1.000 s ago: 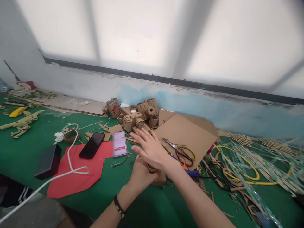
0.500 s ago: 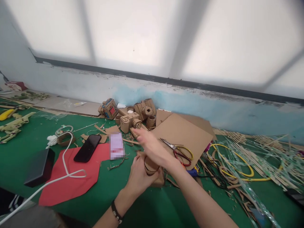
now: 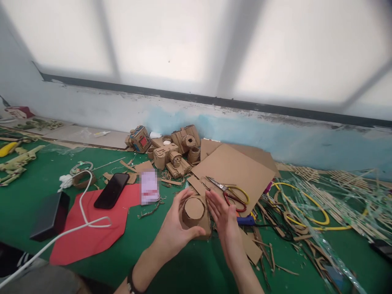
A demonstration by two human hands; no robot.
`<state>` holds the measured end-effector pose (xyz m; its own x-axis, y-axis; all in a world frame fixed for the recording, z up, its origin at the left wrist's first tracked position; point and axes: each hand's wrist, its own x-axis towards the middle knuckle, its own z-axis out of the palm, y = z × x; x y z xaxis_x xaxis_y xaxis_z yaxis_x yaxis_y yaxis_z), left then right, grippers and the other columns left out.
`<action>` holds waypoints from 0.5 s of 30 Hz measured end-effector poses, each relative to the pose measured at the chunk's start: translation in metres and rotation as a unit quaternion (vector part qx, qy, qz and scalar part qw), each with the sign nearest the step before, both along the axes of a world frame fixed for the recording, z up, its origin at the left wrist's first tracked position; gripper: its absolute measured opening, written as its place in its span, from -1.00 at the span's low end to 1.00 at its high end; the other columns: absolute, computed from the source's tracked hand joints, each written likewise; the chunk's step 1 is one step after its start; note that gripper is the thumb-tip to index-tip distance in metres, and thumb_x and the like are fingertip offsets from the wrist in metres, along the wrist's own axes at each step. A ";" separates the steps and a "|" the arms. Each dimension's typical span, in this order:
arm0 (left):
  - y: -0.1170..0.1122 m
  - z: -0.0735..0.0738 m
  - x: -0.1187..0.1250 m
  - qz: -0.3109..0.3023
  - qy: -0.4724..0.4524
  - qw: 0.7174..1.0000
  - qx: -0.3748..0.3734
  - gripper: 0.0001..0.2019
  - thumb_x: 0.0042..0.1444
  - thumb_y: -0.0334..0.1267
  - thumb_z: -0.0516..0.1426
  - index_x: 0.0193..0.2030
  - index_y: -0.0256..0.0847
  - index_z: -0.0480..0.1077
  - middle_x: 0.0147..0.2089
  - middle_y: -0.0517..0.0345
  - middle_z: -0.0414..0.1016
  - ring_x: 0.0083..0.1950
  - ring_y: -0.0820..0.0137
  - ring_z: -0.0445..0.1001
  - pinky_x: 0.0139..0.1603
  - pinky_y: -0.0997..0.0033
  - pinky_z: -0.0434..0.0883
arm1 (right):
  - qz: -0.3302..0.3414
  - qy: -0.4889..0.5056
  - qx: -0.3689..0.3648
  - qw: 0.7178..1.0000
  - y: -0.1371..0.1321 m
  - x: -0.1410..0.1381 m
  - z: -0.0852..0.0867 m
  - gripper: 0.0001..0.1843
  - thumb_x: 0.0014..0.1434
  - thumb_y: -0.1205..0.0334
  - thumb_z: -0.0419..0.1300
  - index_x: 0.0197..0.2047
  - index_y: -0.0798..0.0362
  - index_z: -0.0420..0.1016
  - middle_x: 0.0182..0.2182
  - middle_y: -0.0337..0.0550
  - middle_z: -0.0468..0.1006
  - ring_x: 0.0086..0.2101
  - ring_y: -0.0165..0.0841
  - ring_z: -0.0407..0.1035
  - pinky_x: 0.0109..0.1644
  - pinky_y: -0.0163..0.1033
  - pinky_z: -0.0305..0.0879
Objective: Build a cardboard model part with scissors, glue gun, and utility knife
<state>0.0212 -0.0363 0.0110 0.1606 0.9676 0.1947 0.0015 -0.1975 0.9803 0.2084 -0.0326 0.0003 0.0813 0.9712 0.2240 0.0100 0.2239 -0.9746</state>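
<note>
A cardboard camera body with a round tube stands on the green table in front of me. My left hand curves around the tube's left side, thumb and fingers spread; whether it touches the cardboard I cannot tell. On the other side my right hand is raised with its fingers stretched out and its palm turned toward the piece, holding nothing. Close behind that hand lie scissors with red and yellow handles, resting on a flat cardboard sheet. A blue-handled tool is just right of the hand.
Several finished cardboard cameras sit near the wall. Left are a phone on red paper, a second phone, a dark box and a white cable. Cardboard scraps and thin strips cover the right.
My right hand has come off the top of the cardboard tube and moved right and down. My left hand has loosened, its fingers wider around the tube.
</note>
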 end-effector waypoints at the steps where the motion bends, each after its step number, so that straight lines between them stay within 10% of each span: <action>1: -0.001 0.000 -0.001 0.000 -0.019 1.000 0.004 0.02 0.04 -0.05 0.55 0.54 -0.05 0.14 0.58 -0.25 0.30 0.63 -0.08 0.27 0.61 -0.14 0.30 | -0.023 -0.007 -0.007 1.000 -0.010 0.001 -0.008 -0.20 0.57 -0.35 -0.20 0.41 -0.05 0.57 0.37 0.10 0.57 0.35 -0.06 0.47 0.40 0.11 0.48; 5: -0.003 -0.001 -0.001 -0.014 -0.021 1.000 0.016 -0.05 0.13 0.20 0.46 0.53 -0.06 0.19 0.60 -0.27 0.29 0.63 -0.12 0.26 0.60 -0.15 0.32 | -0.062 -0.130 -0.030 0.989 -0.036 0.003 -0.020 -0.40 0.50 -0.22 0.18 0.42 -0.10 0.58 0.41 0.01 0.52 0.42 0.02 0.37 0.47 0.19 0.38; 15: -0.008 -0.009 0.004 0.017 0.189 0.968 0.167 -0.53 0.52 0.09 0.08 0.43 -0.04 0.39 0.63 -0.20 0.20 0.65 -0.06 0.21 0.57 -0.15 0.33 | -0.076 -0.218 0.060 0.971 -0.040 -0.022 -0.020 -0.44 0.51 -0.08 0.19 0.44 -0.06 0.56 0.35 0.01 0.57 0.30 0.03 0.53 0.32 0.12 0.56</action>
